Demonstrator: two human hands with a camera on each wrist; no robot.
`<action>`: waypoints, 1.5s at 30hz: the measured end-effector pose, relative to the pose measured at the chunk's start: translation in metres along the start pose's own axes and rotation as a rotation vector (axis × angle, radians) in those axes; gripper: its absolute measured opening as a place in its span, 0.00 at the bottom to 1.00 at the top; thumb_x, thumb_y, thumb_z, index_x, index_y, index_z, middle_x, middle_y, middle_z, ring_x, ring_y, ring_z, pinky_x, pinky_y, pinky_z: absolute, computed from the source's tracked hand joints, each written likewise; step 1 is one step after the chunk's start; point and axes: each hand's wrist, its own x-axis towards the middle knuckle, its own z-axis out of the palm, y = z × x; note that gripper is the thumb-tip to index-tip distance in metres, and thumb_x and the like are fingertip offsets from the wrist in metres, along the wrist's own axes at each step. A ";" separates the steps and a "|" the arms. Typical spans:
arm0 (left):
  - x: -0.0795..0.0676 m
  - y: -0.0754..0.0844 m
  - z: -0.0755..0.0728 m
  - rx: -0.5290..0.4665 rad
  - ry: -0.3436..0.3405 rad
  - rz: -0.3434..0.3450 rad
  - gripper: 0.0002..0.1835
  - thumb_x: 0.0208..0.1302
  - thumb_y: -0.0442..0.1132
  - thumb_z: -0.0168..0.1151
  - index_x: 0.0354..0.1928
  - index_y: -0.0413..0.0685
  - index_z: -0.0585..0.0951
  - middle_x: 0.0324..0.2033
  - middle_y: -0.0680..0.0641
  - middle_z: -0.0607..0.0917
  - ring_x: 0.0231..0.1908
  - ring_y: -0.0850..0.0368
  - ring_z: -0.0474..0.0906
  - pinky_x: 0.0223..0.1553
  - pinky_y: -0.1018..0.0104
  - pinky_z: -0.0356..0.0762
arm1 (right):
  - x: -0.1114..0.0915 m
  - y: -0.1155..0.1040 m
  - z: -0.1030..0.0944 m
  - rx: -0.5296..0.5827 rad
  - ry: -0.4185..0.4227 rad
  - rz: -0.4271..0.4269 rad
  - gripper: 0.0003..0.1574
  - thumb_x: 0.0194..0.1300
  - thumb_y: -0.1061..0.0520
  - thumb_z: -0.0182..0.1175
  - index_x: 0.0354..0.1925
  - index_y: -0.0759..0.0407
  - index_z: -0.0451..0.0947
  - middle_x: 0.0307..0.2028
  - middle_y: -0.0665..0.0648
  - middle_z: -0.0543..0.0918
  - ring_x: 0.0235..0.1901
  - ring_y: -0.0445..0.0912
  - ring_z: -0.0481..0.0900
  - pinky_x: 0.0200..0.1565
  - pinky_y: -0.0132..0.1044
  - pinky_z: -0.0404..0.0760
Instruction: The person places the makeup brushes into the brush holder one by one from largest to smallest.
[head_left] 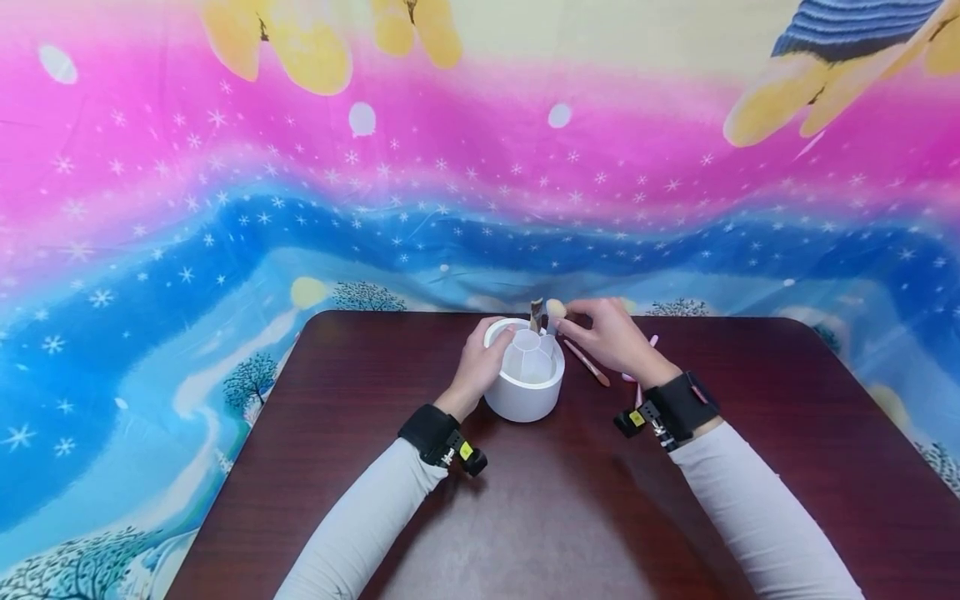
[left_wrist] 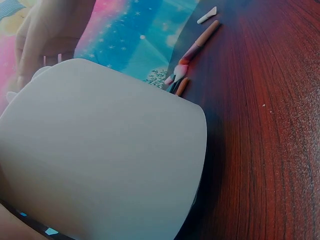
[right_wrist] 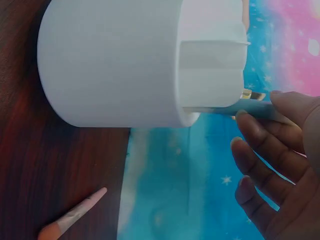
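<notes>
A white round brush holder (head_left: 523,402) with inner compartments stands on the table. My left hand (head_left: 477,363) grips its left side, thumb over the rim. At the far right of the rim, my right hand (head_left: 611,335) pinches a makeup brush (head_left: 556,309) with a pale, fluffy head. In the right wrist view this brush's grey-blue handle (right_wrist: 255,109) reaches down into the holder, between thumb and index finger, while the other fingers are spread. Another brush (head_left: 536,315) with a dark, flat head stands in the holder beside it. The holder's wall (left_wrist: 105,145) fills most of the left wrist view.
Right of the holder a pinkish brush (head_left: 588,364) lies on the dark wooden table (head_left: 360,433). Pink-handled brushes (head_left: 654,341) lie partly hidden beneath my right forearm. A colourful printed cloth (head_left: 465,192) hangs behind the table's far edge.
</notes>
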 end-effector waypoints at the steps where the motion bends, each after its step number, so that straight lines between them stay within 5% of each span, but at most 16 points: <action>1: 0.000 0.000 0.001 -0.002 -0.003 0.003 0.23 0.66 0.59 0.51 0.58 0.58 0.71 0.53 0.54 0.75 0.52 0.59 0.69 0.53 0.53 0.69 | -0.001 0.002 0.000 0.002 -0.005 0.005 0.08 0.65 0.48 0.60 0.35 0.49 0.82 0.27 0.49 0.80 0.26 0.40 0.73 0.30 0.40 0.74; 4: -0.002 0.000 0.001 -0.006 -0.004 0.002 0.22 0.66 0.58 0.52 0.58 0.59 0.71 0.53 0.54 0.74 0.52 0.59 0.69 0.53 0.53 0.69 | -0.005 0.007 -0.005 -0.005 -0.013 0.017 0.13 0.64 0.48 0.60 0.43 0.52 0.82 0.40 0.49 0.83 0.39 0.40 0.77 0.41 0.44 0.77; 7: -0.003 0.001 0.001 -0.004 -0.001 -0.001 0.22 0.67 0.58 0.51 0.58 0.59 0.71 0.53 0.53 0.74 0.52 0.59 0.69 0.53 0.53 0.68 | -0.011 0.013 -0.014 -0.012 -0.018 0.033 0.14 0.65 0.47 0.59 0.44 0.51 0.81 0.42 0.51 0.83 0.40 0.41 0.76 0.43 0.47 0.76; 22: 0.000 0.002 0.000 -0.005 0.007 -0.003 0.23 0.67 0.57 0.52 0.59 0.55 0.71 0.53 0.53 0.74 0.52 0.59 0.69 0.53 0.52 0.68 | -0.038 0.060 -0.055 -0.111 -0.030 0.139 0.07 0.65 0.54 0.59 0.41 0.53 0.81 0.31 0.50 0.83 0.32 0.43 0.76 0.36 0.44 0.73; 31: -0.001 0.001 0.001 -0.011 0.005 0.003 0.22 0.67 0.57 0.52 0.57 0.58 0.72 0.53 0.53 0.75 0.52 0.59 0.69 0.53 0.53 0.68 | -0.055 0.097 -0.045 -0.191 -0.060 0.194 0.08 0.63 0.58 0.60 0.41 0.57 0.80 0.35 0.55 0.82 0.36 0.49 0.77 0.37 0.49 0.74; 45: 0.001 -0.001 0.001 -0.005 0.003 0.012 0.24 0.67 0.57 0.51 0.59 0.54 0.71 0.52 0.53 0.75 0.51 0.60 0.69 0.54 0.53 0.67 | -0.080 0.146 -0.018 -0.411 -0.256 0.307 0.17 0.62 0.59 0.58 0.50 0.60 0.76 0.42 0.61 0.78 0.36 0.52 0.74 0.33 0.52 0.74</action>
